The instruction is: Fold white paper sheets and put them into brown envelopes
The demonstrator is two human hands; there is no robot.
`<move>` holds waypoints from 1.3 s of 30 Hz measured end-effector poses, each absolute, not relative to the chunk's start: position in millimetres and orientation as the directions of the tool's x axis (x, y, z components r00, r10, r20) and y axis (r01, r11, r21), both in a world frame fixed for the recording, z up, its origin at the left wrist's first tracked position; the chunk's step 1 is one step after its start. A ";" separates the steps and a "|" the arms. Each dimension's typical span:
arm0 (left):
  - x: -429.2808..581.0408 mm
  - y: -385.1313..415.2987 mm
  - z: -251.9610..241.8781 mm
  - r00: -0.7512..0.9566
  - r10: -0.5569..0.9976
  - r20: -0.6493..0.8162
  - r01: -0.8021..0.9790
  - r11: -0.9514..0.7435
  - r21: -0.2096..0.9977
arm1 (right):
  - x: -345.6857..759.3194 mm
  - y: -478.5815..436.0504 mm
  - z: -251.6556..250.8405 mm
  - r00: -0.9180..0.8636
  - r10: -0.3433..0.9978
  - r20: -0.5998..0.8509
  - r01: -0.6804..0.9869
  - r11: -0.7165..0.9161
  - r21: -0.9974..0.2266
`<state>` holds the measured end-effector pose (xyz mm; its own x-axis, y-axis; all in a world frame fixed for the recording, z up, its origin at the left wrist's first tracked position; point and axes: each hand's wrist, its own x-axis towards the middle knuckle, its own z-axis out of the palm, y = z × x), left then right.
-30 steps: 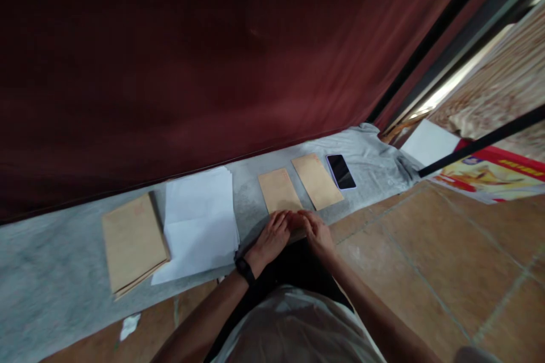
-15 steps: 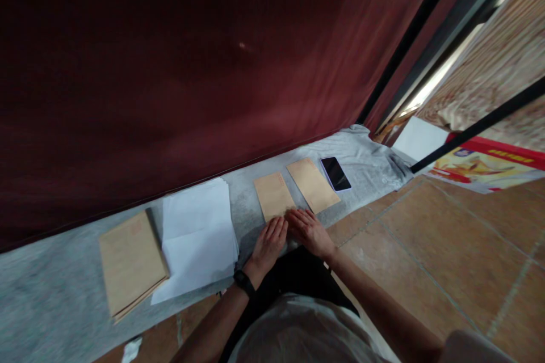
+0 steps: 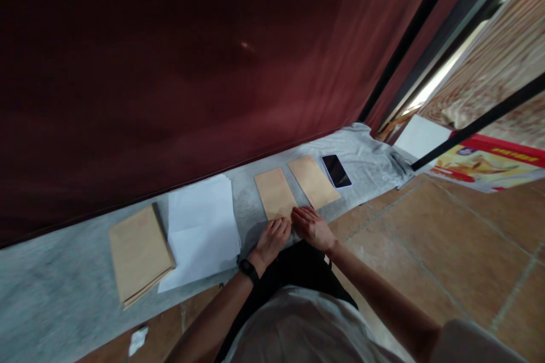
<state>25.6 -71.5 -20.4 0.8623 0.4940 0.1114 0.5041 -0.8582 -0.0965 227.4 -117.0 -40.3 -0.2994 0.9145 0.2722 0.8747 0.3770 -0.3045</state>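
A brown envelope point(image 3: 275, 193) lies on the grey cloth point(image 3: 51, 289) right in front of me. My left hand point(image 3: 272, 239) rests flat on its near end, fingers stretched out, a black band on the wrist. My right hand point(image 3: 312, 227) lies flat beside it on the envelope's near right corner, fingers spread. A second brown envelope point(image 3: 313, 180) lies just to the right, apart from both hands. To the left sit a stack of white paper point(image 3: 202, 228) and a stack of brown envelopes point(image 3: 138, 252).
A black phone point(image 3: 336, 171) lies on the cloth right of the envelopes. A dark red curtain point(image 3: 179, 68) hangs behind the cloth. Brown floor tiles point(image 3: 447, 238) stretch to the right, with a white sheet point(image 3: 419, 135), a colourful poster point(image 3: 485, 161) and a black bar point(image 3: 477, 125).
Both hands have spread a little apart along the envelope's near end, from touching fingers to flat palms. The view has shifted slightly.
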 end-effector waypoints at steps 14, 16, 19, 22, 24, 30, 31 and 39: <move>26.5 -67.4 -35.5 0.753 0.635 0.174 0.604 -0.771 0.201 | 206.5 -131.0 -58.4 -0.301 0.923 0.239 0.902 0.357 -0.241; 38.8 -56.2 -36.7 0.721 0.675 0.156 0.652 -0.738 0.175 | 206.7 -130.6 -58.4 -0.300 0.924 0.235 0.902 0.355 -0.245; 55.3 -37.7 -39.5 0.694 0.714 0.093 0.701 -0.700 0.134 | 206.6 -130.5 -58.8 -0.296 0.927 0.230 0.902 0.351 -0.253; 65.5 -19.6 -43.1 0.680 0.728 0.087 0.716 -0.684 0.139 | 206.6 -130.8 -60.0 -0.291 0.929 0.229 0.903 0.345 -0.256; 70.6 -7.5 -45.6 0.663 0.741 0.101 0.725 -0.670 0.156 | 206.6 -130.8 -60.3 -0.289 0.930 0.227 0.904 0.343 -0.257; 88.5 28.0 -45.9 0.584 0.809 0.062 0.790 -0.585 0.182 | 206.2 -130.6 -56.9 -0.282 0.935 0.216 0.905 0.334 -0.264; 91.3 32.8 -44.4 0.577 0.816 0.050 0.798 -0.575 0.182 | 206.0 -130.7 -56.3 -0.280 0.936 0.215 0.905 0.332 -0.267; 101.2 53.2 -36.1 0.559 0.829 -0.013 0.818 -0.549 0.171 | 203.3 -131.1 -54.6 -0.253 0.948 0.192 0.913 0.300 -0.278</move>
<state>101.2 53.2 -36.1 0.5586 0.8293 -0.0135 0.8184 -0.5485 0.1714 203.3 -131.1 -54.6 -0.2529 0.9482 0.1923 0.9125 0.2998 -0.2782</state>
